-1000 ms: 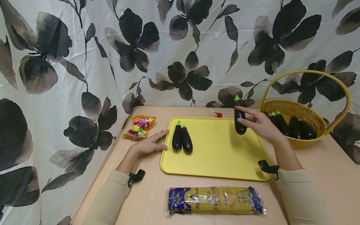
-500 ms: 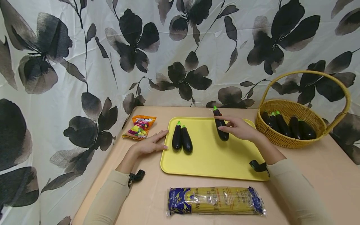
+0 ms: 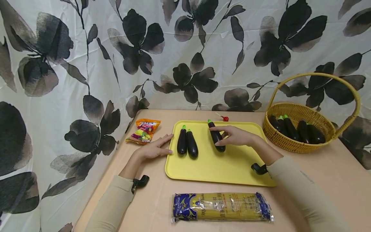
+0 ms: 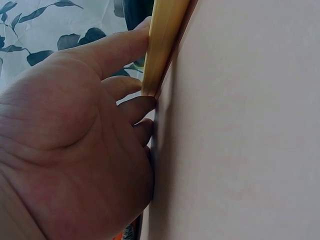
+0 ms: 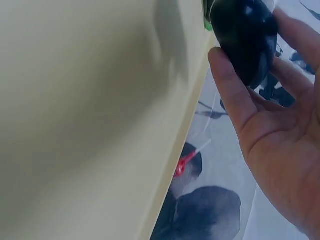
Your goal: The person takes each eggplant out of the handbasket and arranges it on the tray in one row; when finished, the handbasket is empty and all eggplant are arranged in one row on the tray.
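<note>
My right hand [image 3: 236, 136] holds a dark eggplant [image 3: 216, 137] with a green tip over the middle of the yellow tray [image 3: 185, 170]. In the right wrist view the fingers and thumb grip the eggplant [image 5: 245, 37] around its sides, and a gap shows between it and the tray. Two more eggplants [image 3: 182, 141] lie side by side at the tray's left. With fingers extended, my left hand [image 3: 152, 148] touches the tray's left edge. The left wrist view shows those fingertips against the tray rim [image 4: 162, 45].
A wicker basket [image 3: 301, 146] with a tall handle and several eggplants stands right of the tray. An orange snack bag [image 3: 144, 130] lies at the left. A spaghetti pack [image 3: 223, 207] lies in front of the tray, and a red lollipop [image 3: 225, 118] behind it.
My right hand has carried the eggplant leftward and lower, from the tray's right side near the basket to its middle. My left hand has stayed at the tray's edge.
</note>
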Available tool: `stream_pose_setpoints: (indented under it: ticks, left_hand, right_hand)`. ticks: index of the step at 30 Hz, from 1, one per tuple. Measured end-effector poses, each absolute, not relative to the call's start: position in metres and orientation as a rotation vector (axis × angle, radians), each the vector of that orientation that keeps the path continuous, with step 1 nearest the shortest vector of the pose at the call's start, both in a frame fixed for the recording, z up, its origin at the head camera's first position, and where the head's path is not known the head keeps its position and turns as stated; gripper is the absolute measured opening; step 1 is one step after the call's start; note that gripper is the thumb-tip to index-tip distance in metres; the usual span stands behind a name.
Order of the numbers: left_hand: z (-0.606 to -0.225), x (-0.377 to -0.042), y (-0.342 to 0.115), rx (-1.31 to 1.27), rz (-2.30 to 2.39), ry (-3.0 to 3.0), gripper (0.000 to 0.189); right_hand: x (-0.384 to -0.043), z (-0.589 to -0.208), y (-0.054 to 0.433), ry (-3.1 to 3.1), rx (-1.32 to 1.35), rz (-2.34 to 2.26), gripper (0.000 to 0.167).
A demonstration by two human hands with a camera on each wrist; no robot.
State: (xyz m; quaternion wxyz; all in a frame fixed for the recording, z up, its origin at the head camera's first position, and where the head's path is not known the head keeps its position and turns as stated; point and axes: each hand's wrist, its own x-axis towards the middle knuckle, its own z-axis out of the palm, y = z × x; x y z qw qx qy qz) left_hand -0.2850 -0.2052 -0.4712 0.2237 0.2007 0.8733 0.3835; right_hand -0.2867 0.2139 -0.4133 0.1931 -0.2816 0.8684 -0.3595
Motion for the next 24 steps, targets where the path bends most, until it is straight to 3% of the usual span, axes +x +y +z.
stream_pose_setpoints:
  ticks: [6, 24]
  left_hand:
    - [-0.470, -0.284, -0.205, 0.555, 1.048, 2.411, 0.089]
    - [-0.469, -0.284, -0.205, 0.574, 1.045, 2.419, 0.089]
  right_hand:
    - [-0.288, -0.418, 0.198, 2.390, -0.789, -0.937, 0.084]
    - [-0.291, -0.425, 0.167, 2.330, -0.851, -0.840, 0.078]
